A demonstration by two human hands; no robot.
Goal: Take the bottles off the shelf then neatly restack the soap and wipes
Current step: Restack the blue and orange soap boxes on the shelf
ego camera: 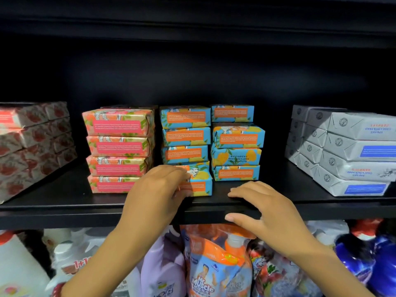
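The left hand was clamped on a blue-and-orange paper-wrapped soap bar, fingers curled over its top and thumb against its front face. That bar sat at the bottom of the left blue stack, near the middle of the black metal shelf's front edge. It jutted forward of the three bars above it and was slightly tilted.

The right hand held nothing. Its fingers lay relaxed on the shelf's top at the front edge, with the thumb against the front lip, just right of the held bar.

A second stack of blue-and-orange bars stood just beside the first, toward the right. A stack of pink-and-gold wrapped bars stood to its left. Red-patterned white packs were piled at the left end, and grey-white paper-wrapped soaps at the right end.

Below the shelf stood an orange refill pouch with a white spout and a lilac plastic bottle.
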